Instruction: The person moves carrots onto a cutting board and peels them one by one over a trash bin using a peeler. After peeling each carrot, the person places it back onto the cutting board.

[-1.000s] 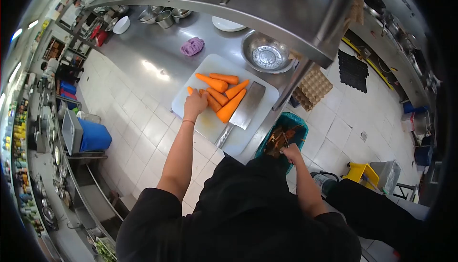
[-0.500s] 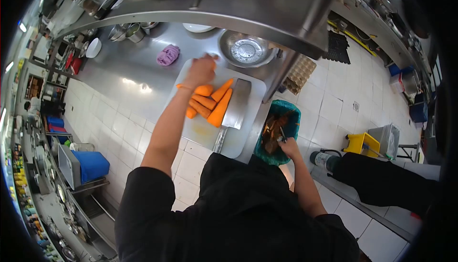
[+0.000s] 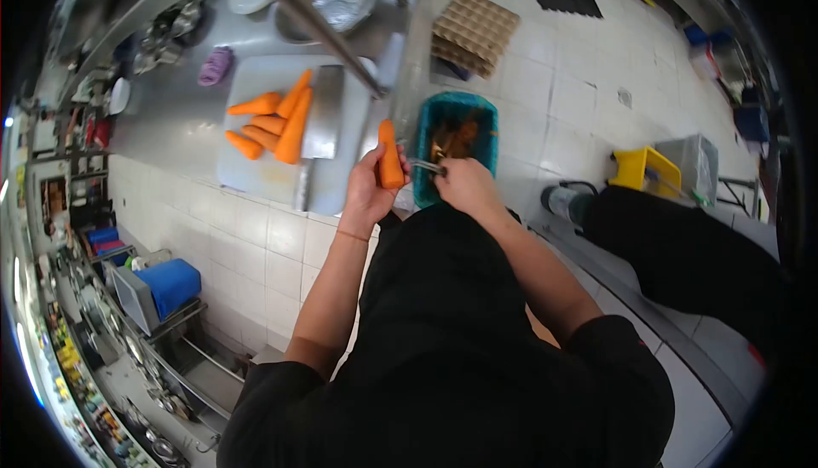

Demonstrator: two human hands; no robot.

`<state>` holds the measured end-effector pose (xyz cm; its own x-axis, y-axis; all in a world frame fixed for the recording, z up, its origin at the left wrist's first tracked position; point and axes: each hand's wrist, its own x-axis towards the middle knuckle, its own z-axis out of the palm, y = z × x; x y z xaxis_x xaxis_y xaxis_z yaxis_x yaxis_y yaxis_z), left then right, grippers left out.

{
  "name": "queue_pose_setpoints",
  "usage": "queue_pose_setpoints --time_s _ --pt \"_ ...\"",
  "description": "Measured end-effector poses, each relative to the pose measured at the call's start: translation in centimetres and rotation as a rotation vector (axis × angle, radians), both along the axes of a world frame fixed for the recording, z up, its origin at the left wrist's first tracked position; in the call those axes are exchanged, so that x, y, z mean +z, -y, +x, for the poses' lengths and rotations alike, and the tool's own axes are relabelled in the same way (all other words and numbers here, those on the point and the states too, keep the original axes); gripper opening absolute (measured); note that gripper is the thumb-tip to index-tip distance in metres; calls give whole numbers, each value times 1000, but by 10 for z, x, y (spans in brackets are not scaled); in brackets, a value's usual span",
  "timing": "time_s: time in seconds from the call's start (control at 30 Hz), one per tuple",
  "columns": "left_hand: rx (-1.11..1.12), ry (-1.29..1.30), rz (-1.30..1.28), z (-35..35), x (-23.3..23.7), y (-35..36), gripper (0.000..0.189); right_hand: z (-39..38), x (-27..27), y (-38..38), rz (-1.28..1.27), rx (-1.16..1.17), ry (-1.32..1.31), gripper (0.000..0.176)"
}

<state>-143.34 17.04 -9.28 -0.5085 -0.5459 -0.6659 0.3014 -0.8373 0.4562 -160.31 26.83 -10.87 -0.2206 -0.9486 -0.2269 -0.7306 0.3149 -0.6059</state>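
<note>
My left hand (image 3: 368, 189) is closed around an orange carrot (image 3: 388, 157), held upright near the table's right edge. Close beside it, my right hand (image 3: 464, 183) grips a peeler (image 3: 426, 166) by its dark handle, with the metal end pointing left toward the carrot. Under my right hand stands a bin lined in green plastic (image 3: 492, 132), with peelings (image 3: 460, 134) in it. Several more carrots (image 3: 292, 132) lie on the white cutting board (image 3: 239, 166). A cleaver (image 3: 323, 114) rests flat to their right, its handle toward me.
Beyond the board sit a metal bowl (image 3: 341, 10) and a purple cloth (image 3: 216, 66). A metal post (image 3: 317, 27) crosses above the table. Egg trays (image 3: 475, 29) stand past the bin. To the right are a yellow mop bucket (image 3: 649, 174) and a dark-clothed arm or leg (image 3: 673, 242).
My left hand has come back from the far side of the board and now holds a carrot near the bin. My right hand has moved left with the peeler. The view has shifted right.
</note>
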Motion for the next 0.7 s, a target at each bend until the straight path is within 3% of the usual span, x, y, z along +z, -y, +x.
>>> queue_pose_setpoints --time_s 0.13,0.47,0.57,0.7 --pt "89 -12 83 -30 -50 -32 33 8 -6 -11 66 63 -86 17" --pt "310 53 281 -41 -116 -61 34 -3 -56 -32 175 135 -48 15" --pt "296 96 336 -44 -140 -61 30 -6 -92 -31 250 158 -32 16" --pt "166 12 350 -33 -165 -73 32 -23 -183 -4 360 37 -44 18"
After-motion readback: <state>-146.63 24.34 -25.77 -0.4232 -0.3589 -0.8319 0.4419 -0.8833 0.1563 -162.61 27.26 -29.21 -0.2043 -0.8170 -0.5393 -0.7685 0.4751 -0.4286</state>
